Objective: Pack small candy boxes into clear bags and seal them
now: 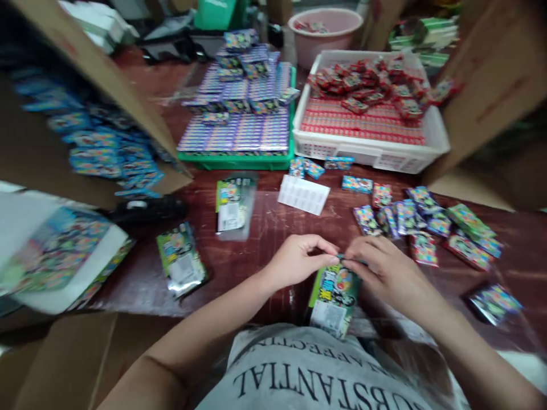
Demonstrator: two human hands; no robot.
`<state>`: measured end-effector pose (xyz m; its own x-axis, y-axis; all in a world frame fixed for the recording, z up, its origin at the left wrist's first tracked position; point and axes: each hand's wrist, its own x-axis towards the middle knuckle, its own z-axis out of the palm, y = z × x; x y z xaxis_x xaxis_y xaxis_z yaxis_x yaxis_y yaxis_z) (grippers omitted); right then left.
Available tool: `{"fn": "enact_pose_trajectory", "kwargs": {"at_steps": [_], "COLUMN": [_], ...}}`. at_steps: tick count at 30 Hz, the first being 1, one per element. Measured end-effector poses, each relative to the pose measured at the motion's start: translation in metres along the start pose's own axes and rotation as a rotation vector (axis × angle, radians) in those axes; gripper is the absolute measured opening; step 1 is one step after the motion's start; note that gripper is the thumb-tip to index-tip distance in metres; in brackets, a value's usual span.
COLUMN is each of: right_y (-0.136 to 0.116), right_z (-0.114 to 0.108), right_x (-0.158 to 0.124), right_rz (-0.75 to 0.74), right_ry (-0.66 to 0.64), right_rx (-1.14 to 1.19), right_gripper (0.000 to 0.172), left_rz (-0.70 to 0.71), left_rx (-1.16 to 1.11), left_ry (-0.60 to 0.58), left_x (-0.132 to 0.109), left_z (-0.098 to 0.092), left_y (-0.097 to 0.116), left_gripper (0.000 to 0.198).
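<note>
A green and black printed pouch [333,302] lies at the table's front edge, its lower end by my shirt. Between thumb and fingers, my left hand [301,259] pinches the pouch's top edge. My right hand [380,265] grips the same edge close beside it, fingertips almost touching the left ones. What is inside the pouch is hidden. Two similar pouches lie to the left: one flat pouch [233,208] on clear plastic and a fuller one [182,259]. A white sheet of labels [303,194] rests beyond my hands.
Small colourful packets [405,216] are scattered at right. Behind stand a green tray [239,162] of purple packets, a white basket [314,149] of red packets and a pink tub [327,42]. Cardboard boxes flank both sides; the left box [123,85] holds blue packets.
</note>
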<state>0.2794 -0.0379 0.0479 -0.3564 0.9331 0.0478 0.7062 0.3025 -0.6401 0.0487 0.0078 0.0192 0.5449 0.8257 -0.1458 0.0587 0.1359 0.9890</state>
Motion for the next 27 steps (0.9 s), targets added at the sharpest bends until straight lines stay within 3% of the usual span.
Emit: {"fn": "enact_pose_trajectory", "kwargs": {"at_steps": [3, 5, 7, 8, 11, 13, 16, 19, 21, 23, 25, 27], "right_y": [0.015, 0.011, -0.015, -0.033, -0.089, -0.11, -0.113, -0.101, -0.094, -0.088, -0.082, -0.077], "right_z": [0.011, 0.024, 0.041, 0.051, 0.086, 0.113, 0.156, 0.192, 0.208, 0.214, 0.209, 0.193], "right_x": [0.016, 0.042, 0.071, 0.085, 0.115, 0.131, 0.159, 0.184, 0.193, 0.192, 0.185, 0.172], "right_rz": [0.045, 0.08, 0.086, 0.071, -0.076, -0.221, -0.43, -0.553, -0.589, -0.613, -0.631, -0.617], "right_ry": [-0.093, -0.04, 0.075, 0.121, 0.086, -0.026, -0.109, -0.092, -0.08, -0.064, -0.036, 0.018], "right_rx": [0.158, 0.303, 0.433, 0.486, 0.63, 0.61, 0.234, -0.143, -0.217, -0.218, -0.215, -0.203], "right_gripper": [0.021, 0.031, 0.034, 0.033, 0.033, 0.038, 0.057, 0.073, 0.062, 0.041, 0.026, 0.024], "left_rz": [0.089, 0.094, 0.041, 0.007, -0.068, -0.041, 0.093, 0.149, 0.157, 0.168, 0.175, 0.147], "left_rx": [0.139, 0.396, 0.706, 0.858, 1.28, 1.496, 1.652, 1.605, 1.55, 1.513, 1.504, 1.487], "left_ry": [0.085, 0.2, 0.323, 0.385, 0.519, 0.425, -0.003, -0.37, -0.496, -0.534, -0.51, -0.415], "left_x": [-0.027, -0.051, -0.077, -0.09, -0.127, -0.148, -0.17, -0.177, -0.177, -0.175, -0.174, -0.172], "left_z": [-0.004, -0.007, -0.016, -0.024, -0.076, -0.129, -0.21, -0.263, -0.281, -0.288, -0.288, -0.278], "left_y": [0.009, 0.02, 0.033, 0.04, 0.053, 0.057, 0.055, 0.045, 0.036, 0.031, 0.034, 0.044], "left_gripper": [0.033, 0.067, 0.106, 0.116, 0.103, 0.087, 0.074, 0.076, 0.079, 0.082, 0.085, 0.087]}}
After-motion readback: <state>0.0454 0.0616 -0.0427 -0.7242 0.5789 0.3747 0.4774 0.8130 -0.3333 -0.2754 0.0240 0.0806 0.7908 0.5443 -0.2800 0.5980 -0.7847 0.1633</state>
